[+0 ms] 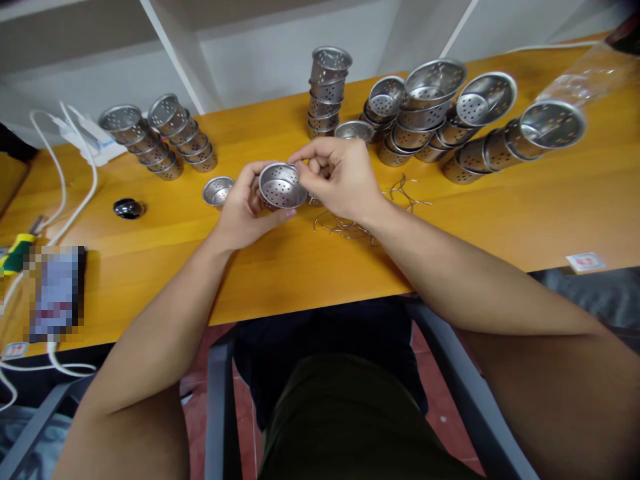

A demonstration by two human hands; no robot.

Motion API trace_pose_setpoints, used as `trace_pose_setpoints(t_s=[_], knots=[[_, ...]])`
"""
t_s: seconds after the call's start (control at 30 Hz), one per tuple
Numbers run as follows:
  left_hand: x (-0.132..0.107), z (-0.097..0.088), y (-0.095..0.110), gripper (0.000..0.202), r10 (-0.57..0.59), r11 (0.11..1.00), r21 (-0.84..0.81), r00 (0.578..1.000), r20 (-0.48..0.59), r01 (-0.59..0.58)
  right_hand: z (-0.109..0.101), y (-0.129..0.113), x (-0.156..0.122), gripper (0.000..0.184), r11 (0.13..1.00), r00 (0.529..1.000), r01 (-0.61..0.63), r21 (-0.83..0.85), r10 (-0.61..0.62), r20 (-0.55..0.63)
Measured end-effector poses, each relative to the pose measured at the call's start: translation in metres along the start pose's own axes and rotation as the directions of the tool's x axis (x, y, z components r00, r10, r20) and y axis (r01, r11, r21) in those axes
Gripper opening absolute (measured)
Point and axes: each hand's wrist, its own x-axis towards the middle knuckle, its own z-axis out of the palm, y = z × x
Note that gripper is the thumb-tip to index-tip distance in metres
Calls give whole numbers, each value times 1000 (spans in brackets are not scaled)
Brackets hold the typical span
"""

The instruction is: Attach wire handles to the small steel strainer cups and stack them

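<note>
My left hand point(247, 210) is wrapped round a small perforated metal cup point(281, 187), its mouth tilted up toward me. At the cup's right rim, my right hand point(340, 172) has thumb and forefinger pinched together. What sits between those fingertips is too small to make out; it may be the rim or a bit of wire. Just left of my left hand stands another perforated metal cup point(218, 191). Beneath my right wrist lies a loose tangle of thin bent wires point(345, 228), partly covered by the forearm.
Stacks of perforated cups stand at the back left point(161, 153) and back right point(425, 107). A black shiny object point(129, 209), white cables point(90, 193), a green-yellow handled tool point(19, 255) and a phone-like object point(57, 293) lie left. Clear plastic point(575, 80) lies far right.
</note>
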Motion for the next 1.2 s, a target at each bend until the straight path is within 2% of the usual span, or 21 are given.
trace_pose_setpoints(t_s=[0.1,0.3,0.43,0.53,0.63,0.7,0.77,0.9,1.07,1.2], knots=[[-1,1,4,107,20,1000,-13,1000,7,-20,2,-1,0,28,1000,1000,-26,-13,26,-10],[-1,5,20,125,31,997,71,999,-23,-29,14,-10,-5,16,998,997,-61,-12,61,-55],[0,10,26,104,98,992,85,994,-53,-93,25,-6,-5,7,996,997,14,83,-9,-71],[0,10,20,98,176,982,72,983,-48,-172,25,5,-1,13,968,993,113,225,-101,-66],[-1,5,6,94,200,978,70,977,-76,-195,15,13,3,27,911,973,172,374,-217,82],[-2,1,-2,92,194,980,66,977,-91,-188,8,16,5,36,870,936,177,460,-294,195],[-2,-3,-7,93,212,976,59,973,-88,-208,4,18,6,42,835,905,176,522,-346,248],[-3,-8,-7,96,255,966,64,965,-59,-252,10,24,5,48,816,891,165,554,-365,272],[0,-8,-6,93,295,955,54,954,-59,-292,18,29,4,49,815,898,205,541,-377,227],[3,-8,-6,104,357,934,59,932,-61,-354,16,27,4,48,813,900,204,545,-375,222]])
